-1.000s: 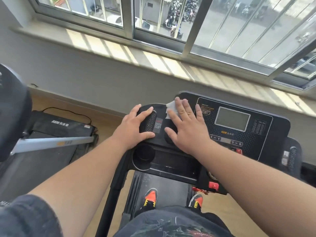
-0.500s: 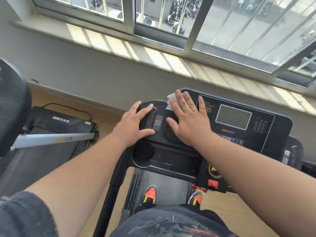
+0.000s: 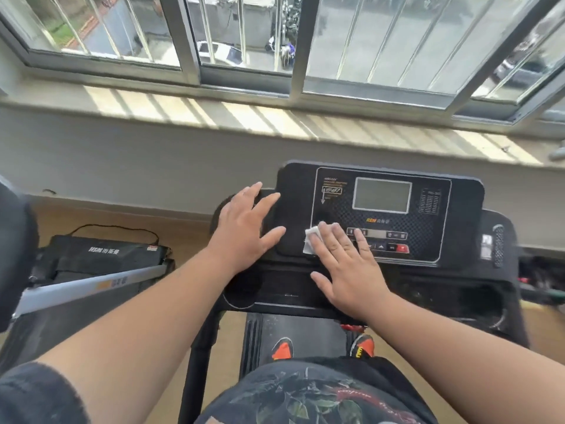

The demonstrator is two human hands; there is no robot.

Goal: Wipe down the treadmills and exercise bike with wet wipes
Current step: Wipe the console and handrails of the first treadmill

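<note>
Pressing the wet wipe (image 3: 311, 242) flat under straight fingers, the right hand (image 3: 345, 267) has the unwiped console (image 3: 382, 215) stretching rightward; the open left hand (image 3: 244, 231) braces alongside.

Right hand (image 3: 345, 264) slid wipe (image 3: 311, 241) onto button panel (image 3: 394, 237).

The wet wipe (image 3: 311, 242) lay mostly covered by the right hand (image 3: 347, 270). Console (image 3: 458, 209) button labels were too blurred to read. The neighbouring treadmill (image 3: 91, 270) was cut off at the left edge.
</note>
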